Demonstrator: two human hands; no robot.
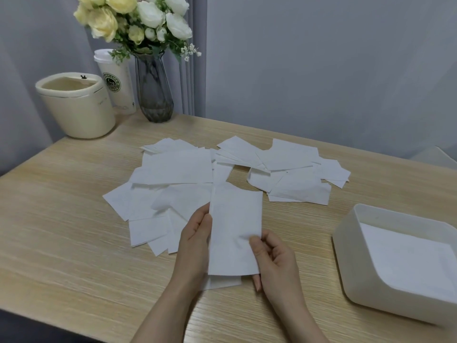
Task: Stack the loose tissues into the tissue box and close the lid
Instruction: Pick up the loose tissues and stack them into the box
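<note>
Tissues (235, 231) gathered in a small stack above the near middle of the desk (74, 219), left hand (195, 233) pinching the left edge, right hand (269, 253) pinching the lower right corner, fingers of both curled on the paper. Loose tissues (178, 169) fanned in two overlapping heaps just beyond, one left, one right. Tissue box (346, 243) open at the right edge of the desk, white sheets apparently lying flat inside; lid not clearly in view. Judged early to midway: some paper boxed, a handful collected, most of the spread left to gather, lid to close last. Round cream bin (81, 112), lidded paper cup (121, 95) and grey glass vase (153, 95) of pale flowers (133, 18) at the far left corner, well apart from the work. Nothing between hands and box.
</note>
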